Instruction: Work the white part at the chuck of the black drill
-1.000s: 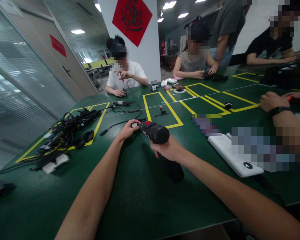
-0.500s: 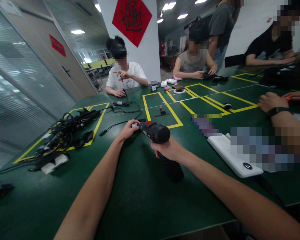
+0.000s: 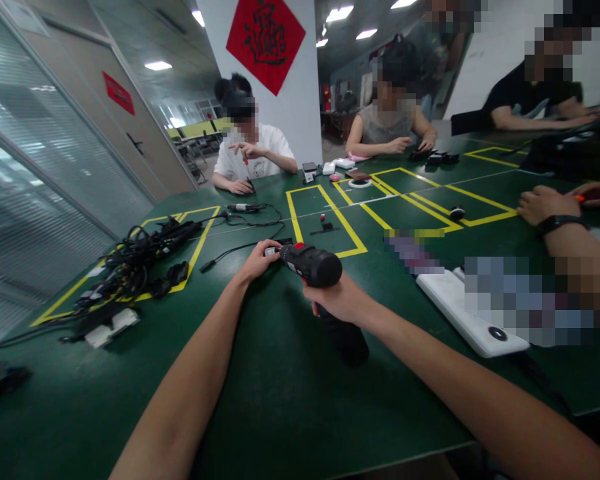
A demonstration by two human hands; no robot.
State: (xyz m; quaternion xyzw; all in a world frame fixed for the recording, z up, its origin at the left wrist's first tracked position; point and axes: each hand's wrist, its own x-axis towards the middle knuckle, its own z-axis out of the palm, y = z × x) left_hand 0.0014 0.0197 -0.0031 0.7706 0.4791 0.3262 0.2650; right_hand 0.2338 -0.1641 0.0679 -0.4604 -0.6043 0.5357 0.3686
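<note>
A black cordless drill (image 3: 311, 262) with red accents is in my right hand (image 3: 337, 298), its fingers wrapped round the grip and its nose pointing left and away from me. My left hand (image 3: 258, 261) is closed on a small dark box with a white label (image 3: 271, 251), low on the green table (image 3: 260, 393). The drill's front end meets this box beside my left fingertips; the exact contact is hidden behind the drill. A black cable (image 3: 225, 255) with a plug end lies just left of the box.
Tangled black cables and adapters (image 3: 140, 260) lie at the left. A white power bank (image 3: 467, 313) is to my right, near a co-worker's hand (image 3: 550, 207). Yellow tape (image 3: 355, 252) marks rectangles on the table. Several people sit around it.
Both my hands and the drill hold nearly the same pose. The whole view has shifted very slightly. The standing person at the back right looks blurred now.
</note>
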